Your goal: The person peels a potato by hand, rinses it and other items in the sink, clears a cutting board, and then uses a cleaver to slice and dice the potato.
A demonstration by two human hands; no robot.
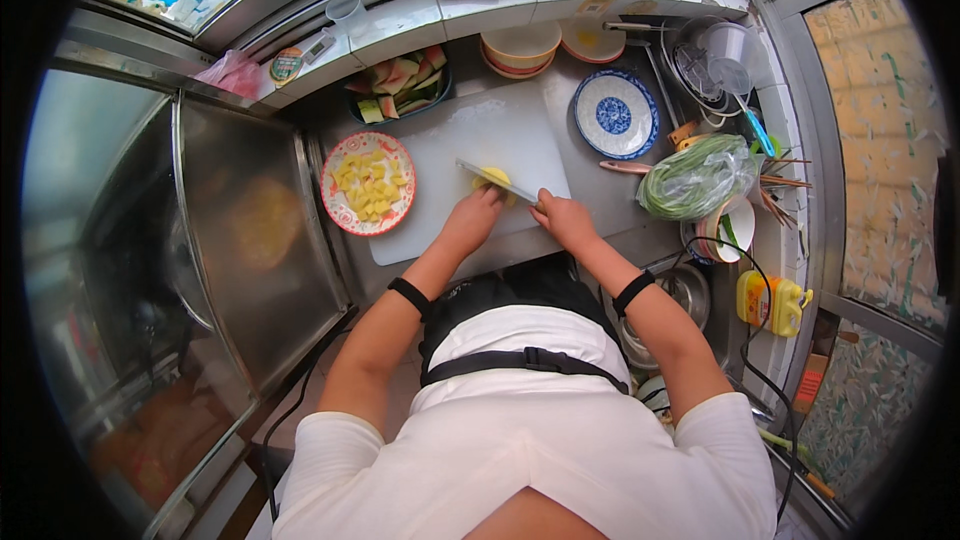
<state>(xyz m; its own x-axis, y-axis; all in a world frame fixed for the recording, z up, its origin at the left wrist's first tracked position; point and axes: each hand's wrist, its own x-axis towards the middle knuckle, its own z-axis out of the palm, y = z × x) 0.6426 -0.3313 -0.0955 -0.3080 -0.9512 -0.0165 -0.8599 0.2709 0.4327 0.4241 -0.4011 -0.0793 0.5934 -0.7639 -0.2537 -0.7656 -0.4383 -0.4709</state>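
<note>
On the white cutting board (pixel 502 116) lies a yellow peeled vegetable (pixel 493 175), which looks like potato. My right hand (pixel 562 217) grips the handle of a kitchen knife (pixel 516 190), whose blade slants across the vegetable towards the upper left. Close against the near side of the blade, my left hand (pixel 478 216) presses its fingertips on the vegetable, partly hiding it. Left of my left hand, a red-rimmed plate (pixel 406 204) holds several yellow chunks (pixel 369 187) and overlaps the board's edge.
Watermelon rinds (pixel 401 86) fill a dark container behind the board. Stacked bowls (pixel 521 45) and a blue-and-white plate (pixel 615 114) stand at the back. Bagged green vegetables (pixel 697 176) lie right, above a sink (pixel 682 300). A yellow jug (pixel 770 304) stands beside the sink.
</note>
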